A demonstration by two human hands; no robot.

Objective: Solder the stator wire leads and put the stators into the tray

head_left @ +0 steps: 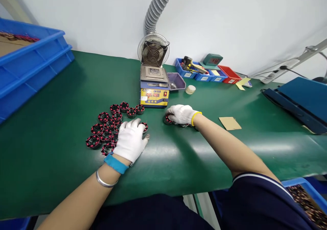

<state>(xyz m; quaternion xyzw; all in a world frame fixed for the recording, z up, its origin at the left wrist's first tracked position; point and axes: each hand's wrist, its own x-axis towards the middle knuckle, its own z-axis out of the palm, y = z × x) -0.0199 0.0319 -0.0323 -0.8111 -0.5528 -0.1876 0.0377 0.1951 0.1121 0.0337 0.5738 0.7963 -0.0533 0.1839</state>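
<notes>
Green matting (63, 162) covers the long bench under a white wall, with stacked blue plastic crates (28, 63) at its far left. Next, the left hand (130, 140), in a white knit glove, lies spread and flat over the near edge of a cluster of small black-and-red wound ring coils (107, 126); a sideways brush could scatter them. Behind sits a yellow-fronted solder pot (154, 87), likely hot. The right hand (182, 114), gloved too, curls around one coil (168, 119), which could slip out.
</notes>
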